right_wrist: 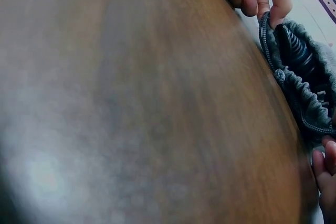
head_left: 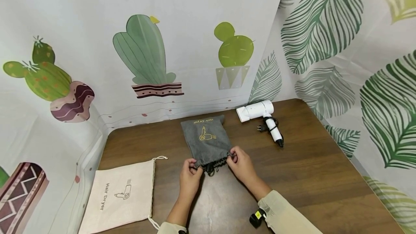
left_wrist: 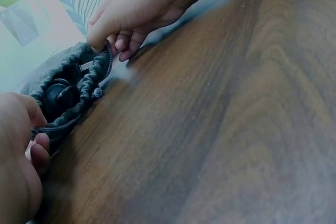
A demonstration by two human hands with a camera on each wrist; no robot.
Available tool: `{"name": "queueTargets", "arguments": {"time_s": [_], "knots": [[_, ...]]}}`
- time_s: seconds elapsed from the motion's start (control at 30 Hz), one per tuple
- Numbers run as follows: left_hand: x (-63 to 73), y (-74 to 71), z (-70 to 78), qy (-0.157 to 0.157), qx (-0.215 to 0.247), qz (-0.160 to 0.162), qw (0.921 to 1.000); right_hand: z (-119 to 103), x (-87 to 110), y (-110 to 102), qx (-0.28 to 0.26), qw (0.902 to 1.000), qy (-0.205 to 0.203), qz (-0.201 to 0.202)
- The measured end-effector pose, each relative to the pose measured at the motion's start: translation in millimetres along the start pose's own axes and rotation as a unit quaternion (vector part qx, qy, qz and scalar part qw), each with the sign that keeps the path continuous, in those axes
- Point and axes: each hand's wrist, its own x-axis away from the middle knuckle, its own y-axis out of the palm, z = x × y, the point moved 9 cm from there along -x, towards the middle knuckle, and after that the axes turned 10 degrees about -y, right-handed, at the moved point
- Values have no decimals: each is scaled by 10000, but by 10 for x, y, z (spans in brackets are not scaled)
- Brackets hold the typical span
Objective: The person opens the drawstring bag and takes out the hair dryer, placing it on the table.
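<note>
A dark grey drawstring bag (head_left: 212, 147) with a gold hair dryer print lies on the table, its gathered mouth toward me. My left hand (head_left: 189, 177) pinches the left edge of that mouth between thumb and fingers. At the opposite edge my right hand (head_left: 241, 163) grips the rim the same way. Between them the mouth stands partly open, with the knotted drawcord (left_wrist: 98, 93) hanging at its near side. Inside, a black ribbed cord end (left_wrist: 60, 95) and metal plug prongs (right_wrist: 321, 96) show; the rest of the contents is hidden by the cloth.
A white hair dryer (head_left: 256, 111) with its black cord wrapped round the handle lies at the back right. At the left, a cream drawstring bag (head_left: 139, 194) printed "Hair Dryer" lies flat. Patterned curtains (head_left: 195, 46) border the brown wooden table (head_left: 302, 169).
</note>
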Motion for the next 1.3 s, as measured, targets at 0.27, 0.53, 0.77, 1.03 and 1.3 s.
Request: {"name": "queueTargets", "arguments": {"time_s": [0.27, 0.53, 0.77, 1.03, 1.3], "knots": [[14, 14, 45, 201, -664, 142, 9975, -6, 1, 43, 23, 9996, 209, -194], [36, 15, 133, 562, -1059, 355, 9922, -8, -10, 72, 117, 9984, 353, -421], [35, 5, 138, 532, -695, 307, 9957, 0, -12, 60, -13, 9988, 319, -361], [16, 7, 100, 309, -498, 143, 9982, 4, -13, 15, -246, 9991, 273, -196], [28, -27, 144, 510, -771, 279, 9953, 9, -12, -15, -206, 9997, 118, -107]]}}
